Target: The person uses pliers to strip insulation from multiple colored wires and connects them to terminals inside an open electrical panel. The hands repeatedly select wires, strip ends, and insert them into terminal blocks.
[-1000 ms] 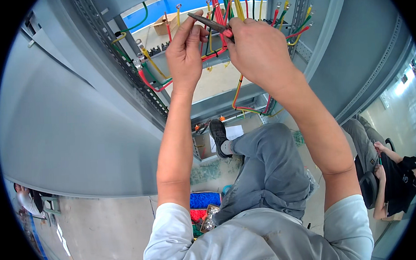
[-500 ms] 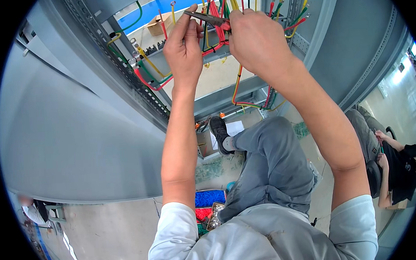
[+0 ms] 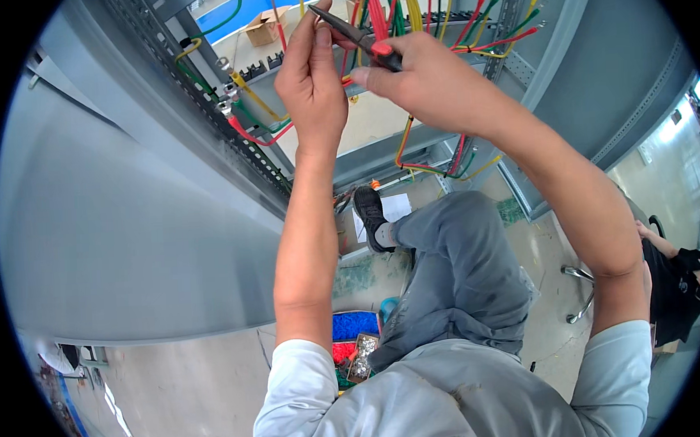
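My right hand (image 3: 430, 82) is closed round a pair of long-nose pliers (image 3: 355, 35) with dark jaws and a red-and-black handle. The jaws slant up and left, their tip at the fingertips of my left hand (image 3: 313, 83). Thumb and forefinger of that hand are pinched together; whatever they hold is too small or hidden to make out. Behind both hands hangs a bundle of red wires (image 3: 377, 14), with green and yellow wires (image 3: 412, 5) beside it. To the right, more wires fan out, ending in metal ring lugs.
A grey metal cabinet frame (image 3: 546, 61) surrounds the work, with a large grey panel (image 3: 132, 228) on the left. Lugged wires (image 3: 239, 83) stick out from the left rail. Bins of blue (image 3: 355, 325) and red small parts stand by my leg. A co-worker (image 3: 677, 290) sits at right.
My right hand has moved slightly down and right, and the pliers slope more steeply. The left hand stays nearly in place. The view has shifted; a chair's metal legs now show at right.
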The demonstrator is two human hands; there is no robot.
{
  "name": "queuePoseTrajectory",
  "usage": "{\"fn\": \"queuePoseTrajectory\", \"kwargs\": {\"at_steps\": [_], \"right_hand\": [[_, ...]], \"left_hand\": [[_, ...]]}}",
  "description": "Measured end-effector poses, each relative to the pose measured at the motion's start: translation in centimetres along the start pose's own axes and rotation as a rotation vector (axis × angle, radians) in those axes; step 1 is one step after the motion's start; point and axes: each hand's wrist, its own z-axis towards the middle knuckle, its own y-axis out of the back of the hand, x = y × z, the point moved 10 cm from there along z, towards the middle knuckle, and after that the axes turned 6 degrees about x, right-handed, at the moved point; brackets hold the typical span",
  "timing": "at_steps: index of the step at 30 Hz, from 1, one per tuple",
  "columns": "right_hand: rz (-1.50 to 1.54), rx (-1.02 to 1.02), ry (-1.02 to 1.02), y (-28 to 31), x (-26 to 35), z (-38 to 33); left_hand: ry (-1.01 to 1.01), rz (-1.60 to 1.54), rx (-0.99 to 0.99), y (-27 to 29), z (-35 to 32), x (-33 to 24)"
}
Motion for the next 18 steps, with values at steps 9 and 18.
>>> {"fn": "queuePoseTrajectory", "kwargs": {"at_steps": [9,18], "right_hand": [[1.192,0.672,-0.261,-10.3,1.8,-2.7],[1.797,1.16,0.016,-13.5,2.7,-2.2]], "left_hand": [[-0.006,-0.284,-0.074,1.7,-1.8,-0.1],[0.036,-0.254,0.007,1.2,-1.6,0.6]]}}
